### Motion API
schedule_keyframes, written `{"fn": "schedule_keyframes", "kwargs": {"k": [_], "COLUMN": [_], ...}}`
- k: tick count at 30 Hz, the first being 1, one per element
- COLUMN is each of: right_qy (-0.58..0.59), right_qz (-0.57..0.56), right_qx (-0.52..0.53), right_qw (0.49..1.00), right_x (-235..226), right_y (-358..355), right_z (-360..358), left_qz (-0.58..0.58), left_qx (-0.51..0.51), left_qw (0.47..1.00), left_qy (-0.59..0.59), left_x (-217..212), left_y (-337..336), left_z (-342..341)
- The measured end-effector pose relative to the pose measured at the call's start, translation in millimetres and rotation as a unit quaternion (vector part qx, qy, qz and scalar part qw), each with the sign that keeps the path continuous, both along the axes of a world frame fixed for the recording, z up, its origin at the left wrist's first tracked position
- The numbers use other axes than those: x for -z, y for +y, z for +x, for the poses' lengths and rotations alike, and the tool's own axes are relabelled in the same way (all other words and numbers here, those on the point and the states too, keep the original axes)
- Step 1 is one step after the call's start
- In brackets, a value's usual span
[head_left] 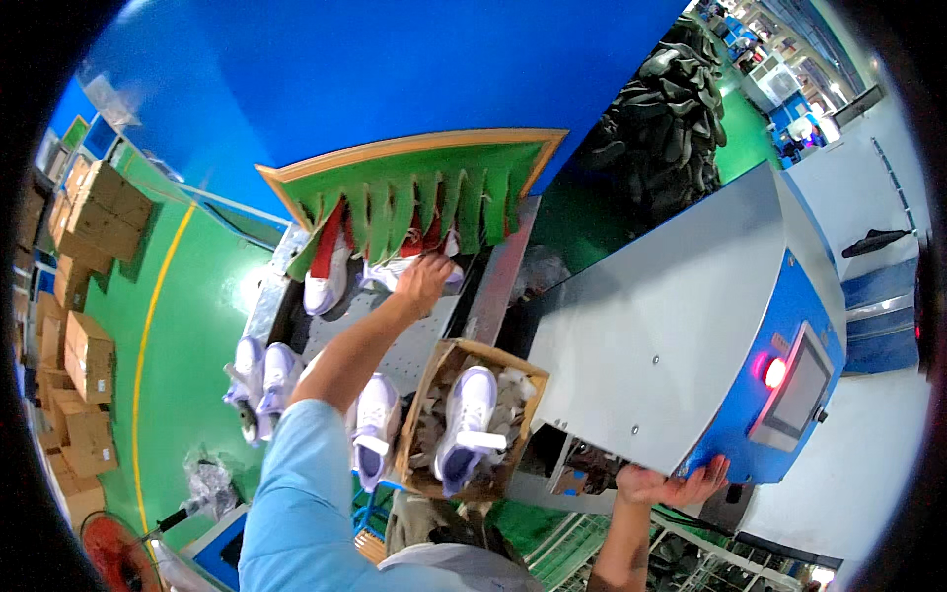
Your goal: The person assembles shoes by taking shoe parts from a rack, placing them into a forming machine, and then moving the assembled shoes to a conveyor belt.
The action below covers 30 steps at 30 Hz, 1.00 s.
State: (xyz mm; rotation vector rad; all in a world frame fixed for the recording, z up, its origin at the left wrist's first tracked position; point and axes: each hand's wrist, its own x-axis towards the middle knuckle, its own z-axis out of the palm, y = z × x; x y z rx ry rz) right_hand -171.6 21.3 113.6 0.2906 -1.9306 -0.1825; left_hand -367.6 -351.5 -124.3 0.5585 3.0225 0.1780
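My left hand [422, 283] reaches forward to the mouth of a blue machine. Its fingers are bent round a white sneaker with lavender trim [387, 271], partly under a green and red strip curtain [400, 217]. Left of it another white sneaker [323, 288] lies half beneath the strips. Palm up with fingers stretched out, my right hand [673, 485] is at the lower edge of a grey and blue control cabinet [641, 326]. A white sneaker [464, 419] rests on crumpled paper in a cardboard box [538, 380] close to my body.
Several white sneakers [281, 375] stand along the conveyor's near end [380, 331]. A red light [774, 372] glows beside the cabinet's screen [797, 395]. Brown cartons [89, 360] line the left, a red fan [113, 553] stands lower left, and dark shoe parts [666, 128] are heaped behind.
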Motion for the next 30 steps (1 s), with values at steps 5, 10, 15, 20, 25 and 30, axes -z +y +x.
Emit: {"fn": "schedule_keyframes", "kwargs": {"k": [5, 10, 15, 20, 25, 30], "right_qy": [-0.015, -0.029, -0.267, -0.328, -0.347, -0.459], "right_qz": [0.063, 0.003, -0.125, -0.516, -0.760, -0.633], "right_qx": [0.019, -0.014, 0.018, -0.389, -0.479, -0.452], "right_qw": [0.998, 0.999, 0.955, 0.689, 0.270, 0.429], "right_x": [4, 10, -31, 4, 25, -12], "right_y": [20, 21, -20, -82, -64, -34], "right_z": [6, 7, 50, 103, 147, 157], "left_qz": [-0.104, 0.142, 0.608, 0.842, 0.698, 0.760], "left_qx": [0.036, -0.085, -0.378, -0.359, -0.179, -0.184], "left_qw": [0.990, 0.979, 0.695, 0.373, 0.359, 0.566], "left_qy": [0.088, 0.121, 0.063, -0.153, -0.594, -0.260], "left_x": [58, -13, -132, -195, -236, -222], "left_y": [45, 12, -60, 17, 103, 170], "left_z": [-39, 4, 133, 283, 381, 389]}}
